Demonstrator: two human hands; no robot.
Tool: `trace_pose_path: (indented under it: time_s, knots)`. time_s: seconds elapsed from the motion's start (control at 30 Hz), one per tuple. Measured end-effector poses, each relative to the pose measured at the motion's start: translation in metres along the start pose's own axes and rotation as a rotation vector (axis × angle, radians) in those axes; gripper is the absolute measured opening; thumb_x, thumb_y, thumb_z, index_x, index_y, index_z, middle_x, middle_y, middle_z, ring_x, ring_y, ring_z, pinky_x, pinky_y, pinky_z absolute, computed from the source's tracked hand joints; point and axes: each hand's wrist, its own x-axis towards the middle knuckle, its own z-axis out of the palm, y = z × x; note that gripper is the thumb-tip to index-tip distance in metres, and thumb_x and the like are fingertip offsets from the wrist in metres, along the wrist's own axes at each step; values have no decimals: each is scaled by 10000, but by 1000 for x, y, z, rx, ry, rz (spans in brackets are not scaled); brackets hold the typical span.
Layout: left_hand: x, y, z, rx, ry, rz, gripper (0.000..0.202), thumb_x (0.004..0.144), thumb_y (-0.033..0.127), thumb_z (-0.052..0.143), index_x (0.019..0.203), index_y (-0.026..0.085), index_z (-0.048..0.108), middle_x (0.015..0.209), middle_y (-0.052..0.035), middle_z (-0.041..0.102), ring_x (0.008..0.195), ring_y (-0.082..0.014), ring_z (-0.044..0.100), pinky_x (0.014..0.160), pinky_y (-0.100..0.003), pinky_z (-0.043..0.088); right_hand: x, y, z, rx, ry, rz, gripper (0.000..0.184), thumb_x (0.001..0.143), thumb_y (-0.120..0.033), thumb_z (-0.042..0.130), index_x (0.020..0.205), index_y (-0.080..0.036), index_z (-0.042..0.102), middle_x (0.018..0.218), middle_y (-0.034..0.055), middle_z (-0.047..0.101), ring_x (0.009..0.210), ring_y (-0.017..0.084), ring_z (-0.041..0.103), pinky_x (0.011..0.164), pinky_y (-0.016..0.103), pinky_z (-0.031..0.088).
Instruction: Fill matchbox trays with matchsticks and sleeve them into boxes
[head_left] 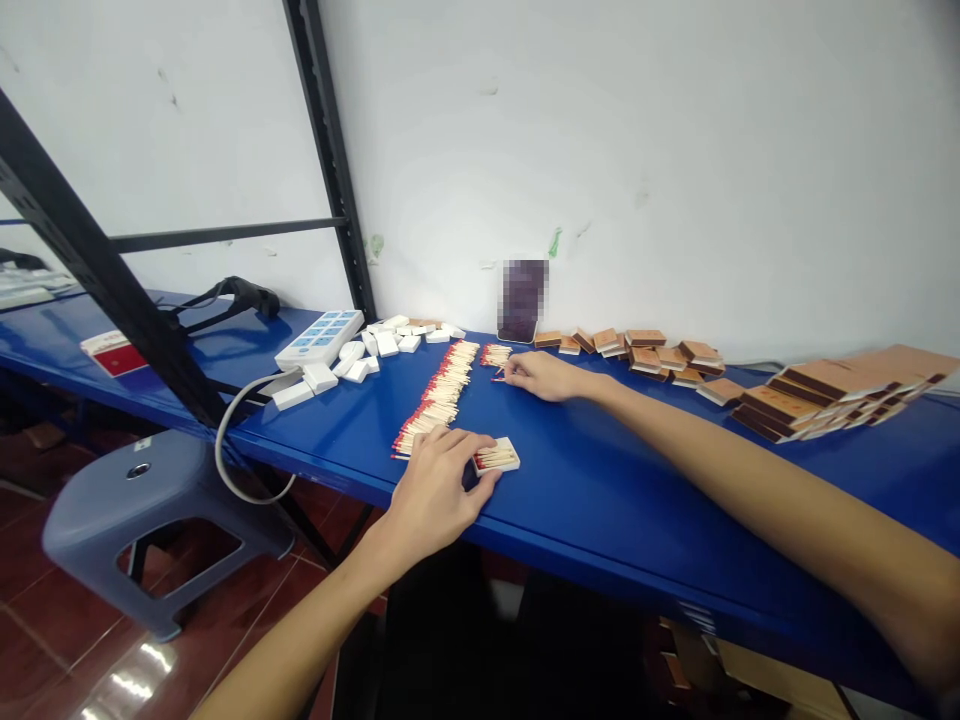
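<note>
My left hand (442, 475) grips a small white matchbox tray (510, 460) near the table's front edge, thumb on the near side. Several red-tipped matches (493, 457) lie in the tray. Behind this hand, a long row of loose matches (442, 385) runs back toward the wall. Farther back, my right hand (544, 375) pinches at least one red-tipped match beside a smaller pile of matches (495, 354); its fingertips are closed together, and the exact number held is hard to make out.
White empty trays (386, 343) and a white power strip (321, 338) lie at the left. Brown matchboxes (645, 345) line the wall, with a larger stack (832, 390) at right. A phone (523, 300) leans on the wall. A black rack post (112, 270) and grey stool (142, 500) stand left.
</note>
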Motion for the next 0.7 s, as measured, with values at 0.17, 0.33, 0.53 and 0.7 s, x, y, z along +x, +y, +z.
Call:
trace_pose_path:
  time_s: [0.17, 0.33, 0.53, 0.7]
  knots:
    - [-2, -2, 1, -7, 11, 7, 340, 896, 277, 625, 1228, 208, 595, 1110, -51, 698, 1071, -247, 579, 957, -398, 460, -19, -17, -20, 26, -145, -93, 169, 929, -271, 487, 893, -161, 611, 881, 83, 680, 767, 194, 594, 681, 283, 396]
    - [-3, -3, 2, -23, 9, -31, 413, 889, 284, 624, 1287, 226, 529, 1087, -44, 686, 1076, -252, 574, 945, -402, 460, -44, -51, -47, 120, -347, -174, 163, 900, -307, 513, 875, -179, 611, 790, 24, 628, 634, 140, 502, 601, 265, 366]
    - [-1, 0, -1, -46, -27, -37, 316, 883, 265, 614, 1190, 230, 548, 1096, -44, 681, 1055, -257, 581, 907, -400, 461, -58, -87, -47, 179, -474, -244, 113, 852, -220, 534, 860, -183, 641, 683, -14, 587, 566, 114, 467, 557, 252, 341]
    - [0, 1, -3, -47, -26, -21, 188, 884, 266, 614, 1065, 232, 577, 1031, -34, 686, 971, -244, 590, 858, -389, 462, -58, -98, -41, 220, -471, -265, 131, 870, -273, 563, 825, -168, 626, 672, -10, 585, 577, 116, 488, 544, 247, 348]
